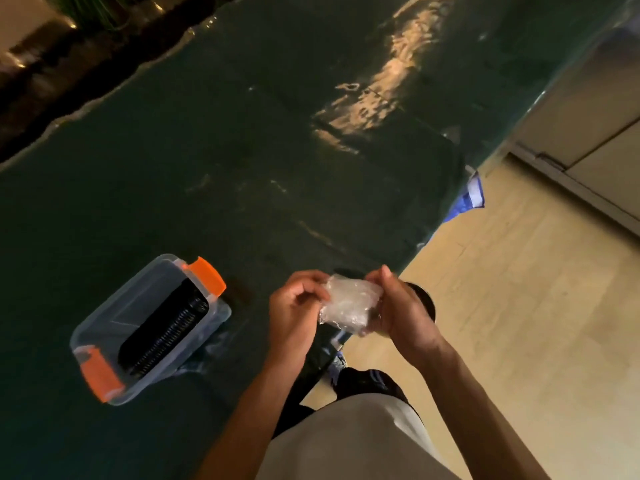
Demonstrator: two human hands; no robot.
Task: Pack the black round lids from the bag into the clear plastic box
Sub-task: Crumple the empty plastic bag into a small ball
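at about five o'clock in the head view, just off the table's (pixel 242 140) near edge, the person is holding a crumpled clear bag (pixel 349 303) between both hands. the left hand (pixel 294 306) is curling its fingers closed on the bag's left edge, while the right hand (pixel 398 306) is pinching the right side with thumb and fingers shut on the film. they are probably gripping it from opposite sides so the mouth can be pulled apart. a dark round shape is showing just behind the right hand (possibly a stack of lids, though i cannot tell).

over at eight o'clock, the clear plastic box (pixel 104 327) is sitting open on the dark green cover, well apart from the hands, its orange latches (pixel 204 275) flipped outward at either end. a row of black round lids (pixel 166 327) is already standing on edge along its right side, likely packed that way to save room, with the left half waiting to be filled.
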